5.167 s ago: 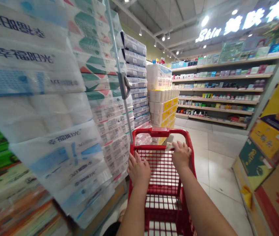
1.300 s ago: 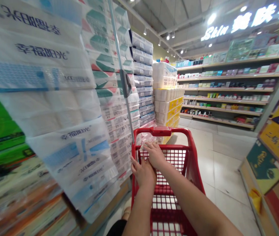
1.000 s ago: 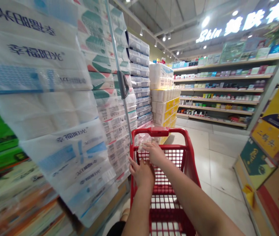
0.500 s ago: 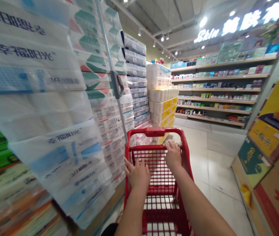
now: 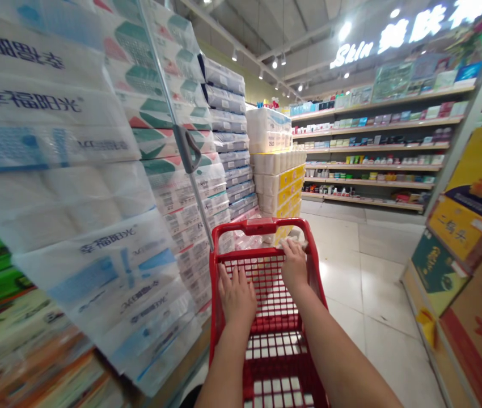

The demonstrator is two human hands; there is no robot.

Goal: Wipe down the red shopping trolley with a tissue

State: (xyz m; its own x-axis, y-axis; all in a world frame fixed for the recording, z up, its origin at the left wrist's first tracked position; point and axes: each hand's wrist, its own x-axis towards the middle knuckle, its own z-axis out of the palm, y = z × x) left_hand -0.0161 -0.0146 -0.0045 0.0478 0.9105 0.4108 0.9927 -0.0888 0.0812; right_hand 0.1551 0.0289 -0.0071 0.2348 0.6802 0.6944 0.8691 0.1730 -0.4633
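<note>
A red plastic basket cart [image 5: 277, 306] with a grid body stands in front of me, its raised grip bar [image 5: 262, 226] at the far end. A thin metal pull rod [image 5: 198, 195] with a grey grip leans up from its left corner. My left hand [image 5: 239, 296] lies on the grid at the left with fingers stretched and apart. My right hand [image 5: 295, 266] is at the cross bar below the grip bar, its fingers curled over a crumpled pale cloth [image 5: 297, 236], which shows partly past the fingertips.
Tall stacks of wrapped tissue packs [image 5: 109, 238] rise close on the left. Boxes [image 5: 464, 226] are piled on a low platform at the right. Tiled floor [image 5: 377, 289] runs between, toward shelves [image 5: 372, 148] of small goods at the back.
The cart and both hands appear slightly further left in view. My left fingers have slid up and inward on the grid. More of the pale cloth shows past my right hand.
</note>
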